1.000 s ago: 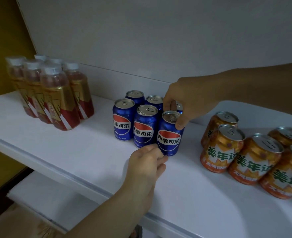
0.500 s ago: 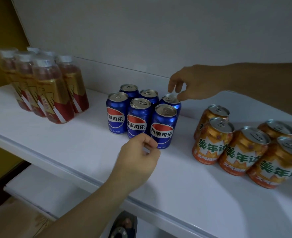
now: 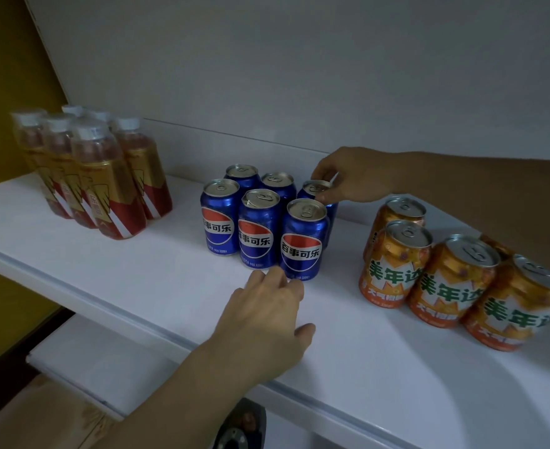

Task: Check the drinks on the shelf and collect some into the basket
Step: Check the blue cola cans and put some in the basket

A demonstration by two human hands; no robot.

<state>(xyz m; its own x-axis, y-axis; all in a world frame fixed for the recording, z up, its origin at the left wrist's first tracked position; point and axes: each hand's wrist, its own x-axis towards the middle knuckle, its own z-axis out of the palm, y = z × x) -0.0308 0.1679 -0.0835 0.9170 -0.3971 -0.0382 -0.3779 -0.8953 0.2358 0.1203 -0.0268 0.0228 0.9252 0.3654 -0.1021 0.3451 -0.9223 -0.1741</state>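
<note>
Shelf [image 3: 144, 286], blue cans: the right hand [image 3: 353, 179], off the front can [image 3: 303, 238] a second ago, is now pinching the rim of the rear can [image 3: 315, 189] behind it. The left hand [image 3: 264, 319], grip loose and holding nothing, is resting before the front can. Likely still checking; basket not in view.

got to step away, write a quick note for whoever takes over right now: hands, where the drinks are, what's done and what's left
Right hand: fingertips on the rim of the back right blue can, grip unclear.
Left hand: open, in front of the front right blue can, holding nothing.
Six blue cans stand grouped mid-shelf; bottles to the left, orange cans to the right.
No basket in view; no can lifted yet.
Left: pick cans, put them in the basket.
</note>
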